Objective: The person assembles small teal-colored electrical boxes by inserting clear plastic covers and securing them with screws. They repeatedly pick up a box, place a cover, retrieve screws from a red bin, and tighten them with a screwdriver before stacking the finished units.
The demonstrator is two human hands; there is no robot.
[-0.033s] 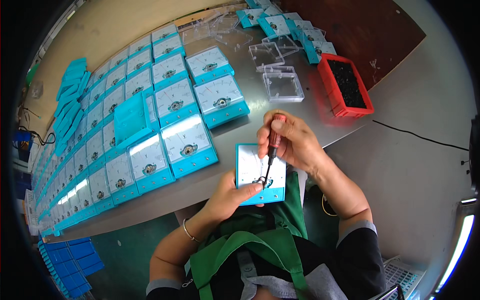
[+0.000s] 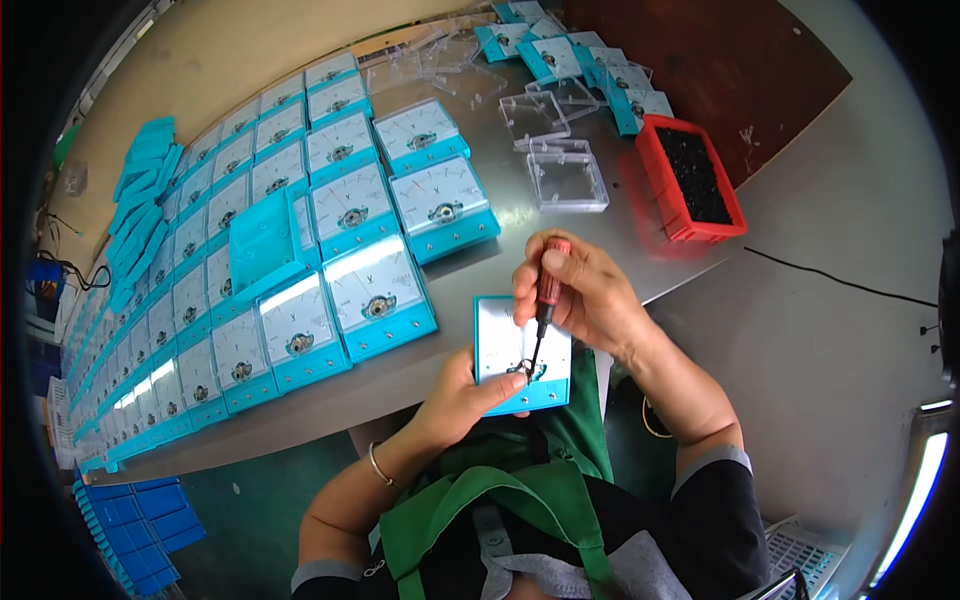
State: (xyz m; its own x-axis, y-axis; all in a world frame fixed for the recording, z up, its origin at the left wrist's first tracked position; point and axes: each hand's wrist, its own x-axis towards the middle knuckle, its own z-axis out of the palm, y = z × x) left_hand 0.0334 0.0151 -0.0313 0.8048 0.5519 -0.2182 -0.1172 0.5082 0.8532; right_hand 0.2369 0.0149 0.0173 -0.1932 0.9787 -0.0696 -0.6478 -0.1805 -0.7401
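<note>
My left hand [image 2: 462,398] holds a panel voltmeter [image 2: 500,335] by its lower left edge, its thumb lying on the dial face close to the movement. The meter has a white face and a light-blue base, and no clear cover shows on it. My right hand [image 2: 590,290] grips the red handle of a screwdriver [image 2: 549,290]. Its dark shaft slants down to the coil movement at the lower middle of the dial; my left thumb partly hides the tip. The meter is held off the table's front edge, above my green apron [image 2: 490,490].
Rows of similar meters [image 2: 375,280] fill the table's left side, with an upturned blue housing [image 2: 265,245] on top. Clear covers [image 2: 567,180] lie ahead. A red bin [image 2: 690,180] of small black parts stands at right. Several more meters [image 2: 550,60] are piled at the back.
The whole view has shifted very slightly. Both hands keep their grip, and the screwdriver stays at the meter's movement.
</note>
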